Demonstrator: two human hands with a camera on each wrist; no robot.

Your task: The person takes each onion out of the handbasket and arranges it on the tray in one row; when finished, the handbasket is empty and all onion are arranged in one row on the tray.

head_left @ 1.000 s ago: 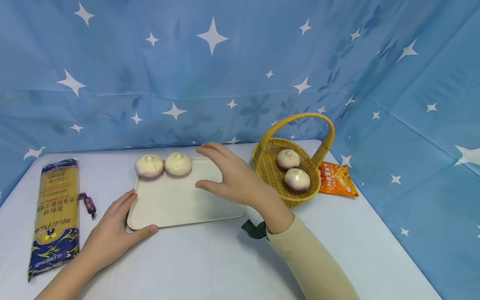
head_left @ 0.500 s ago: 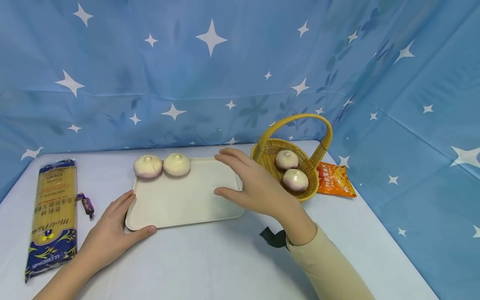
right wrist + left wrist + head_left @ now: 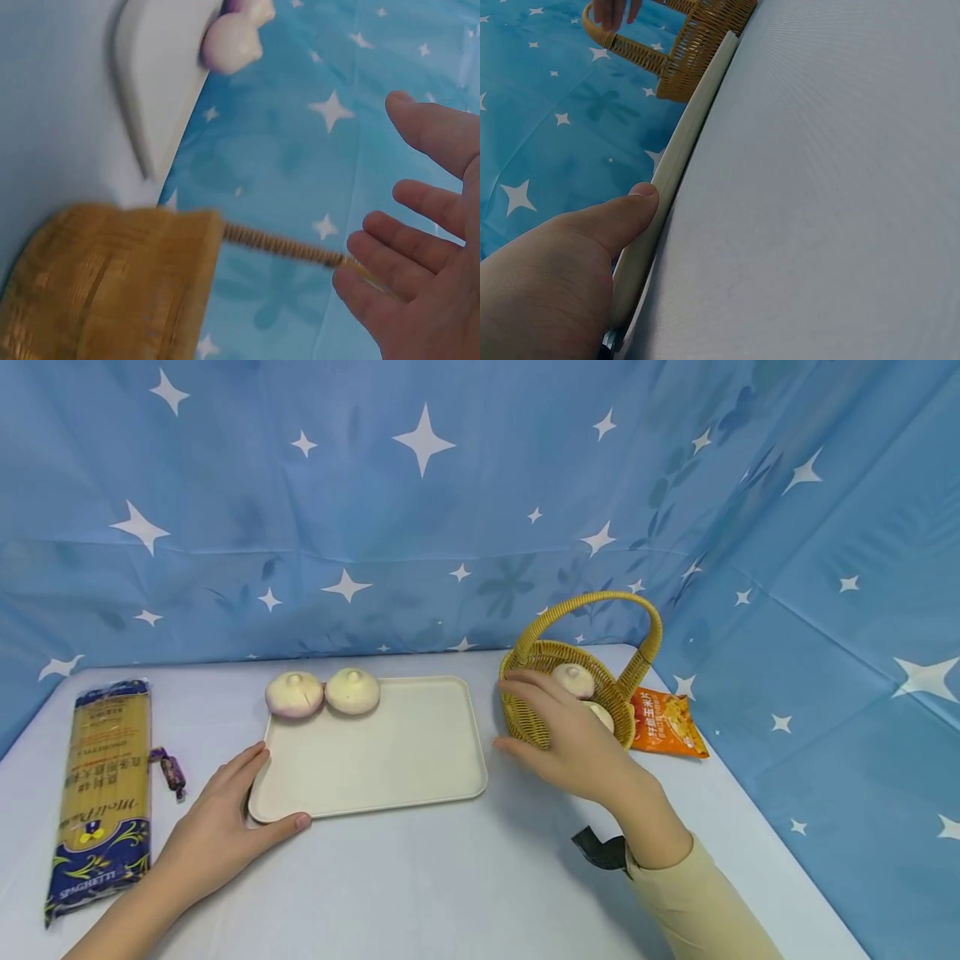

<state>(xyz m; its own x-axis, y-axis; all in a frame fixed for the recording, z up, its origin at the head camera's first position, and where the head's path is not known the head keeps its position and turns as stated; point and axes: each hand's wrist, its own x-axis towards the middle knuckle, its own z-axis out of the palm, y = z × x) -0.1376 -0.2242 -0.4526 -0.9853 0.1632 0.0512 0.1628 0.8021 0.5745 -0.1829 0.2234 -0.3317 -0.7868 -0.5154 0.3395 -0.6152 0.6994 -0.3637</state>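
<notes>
My left hand rests at the near left corner of a cream tray, fingers along its left edge and thumb on the front rim. In the left wrist view the thumb lies against that rim. Two whitish, purple-tinged bulbs, like garlic, sit side by side at the tray's back left. My right hand hovers over the near side of a yellow wicker basket, fingers spread and holding nothing. Two similar bulbs lie inside, one partly hidden by the hand.
A spaghetti packet lies at the far left, beside a small purple wrapped candy. An orange snack bag lies right of the basket, whose tall handle arches upward. A blue starred curtain borders the table behind and to the right.
My right hand has moved right, from above the tray to the basket, staying empty. My left hand stays at the tray corner. The bulbs have not moved.
</notes>
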